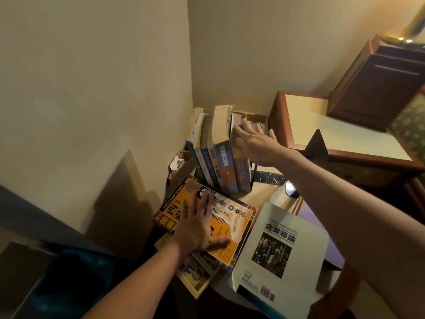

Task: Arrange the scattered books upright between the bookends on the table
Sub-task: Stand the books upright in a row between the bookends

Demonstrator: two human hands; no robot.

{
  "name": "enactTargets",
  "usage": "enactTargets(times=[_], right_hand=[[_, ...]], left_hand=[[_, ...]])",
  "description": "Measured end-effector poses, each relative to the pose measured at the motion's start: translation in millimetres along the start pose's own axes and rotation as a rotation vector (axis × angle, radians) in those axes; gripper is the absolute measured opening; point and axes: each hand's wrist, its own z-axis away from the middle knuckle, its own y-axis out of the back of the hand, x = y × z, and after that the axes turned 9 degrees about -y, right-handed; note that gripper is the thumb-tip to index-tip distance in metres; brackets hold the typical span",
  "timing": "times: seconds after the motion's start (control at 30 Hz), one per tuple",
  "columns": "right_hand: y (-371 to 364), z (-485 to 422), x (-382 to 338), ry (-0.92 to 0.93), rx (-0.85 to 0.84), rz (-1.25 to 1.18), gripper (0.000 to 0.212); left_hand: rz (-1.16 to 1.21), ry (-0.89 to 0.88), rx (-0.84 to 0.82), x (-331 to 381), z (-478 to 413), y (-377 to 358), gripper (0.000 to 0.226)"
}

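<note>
Several books stand upright in a row (213, 148) at the back of the small table (264, 194), leaning to the left. My right hand (253, 143) presses flat against the side of the rightmost upright book (242, 171). A thin black bookend (254, 173) shows just right of that book. My left hand (197, 224) rests flat with spread fingers on an orange book (232, 217) lying on the table. Under it lies a yellowish book (197, 272). A large pale book (280, 249) lies flat to the right. A black triangular bookend (316, 146) stands on the neighbouring table.
A wood-edged side table with a pale top (340, 132) stands to the right, and a dark wooden cabinet (379, 84) behind it. The walls meet in a corner behind the books. A small white box (177, 164) sits at the table's left edge. A dark bin (69, 279) is lower left.
</note>
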Motion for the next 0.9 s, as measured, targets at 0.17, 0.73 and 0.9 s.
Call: enactTargets(times=[0.17, 0.73, 0.9], right_hand=[[-3, -4, -4, 0.017, -0.014, -0.022, 0.054], [-27, 29, 9, -0.030, 0.159, -0.202, 0.058], [-68, 84, 32, -0.042, 0.270, -0.242, 0.070]], left_hand=[[-0.003, 0.006, -0.001, 1, 1, 1, 0.131], [0.022, -0.001, -0.059, 0, -2, 2, 0.134], [0.024, 0.050, -0.120, 2, -4, 7, 0.131]])
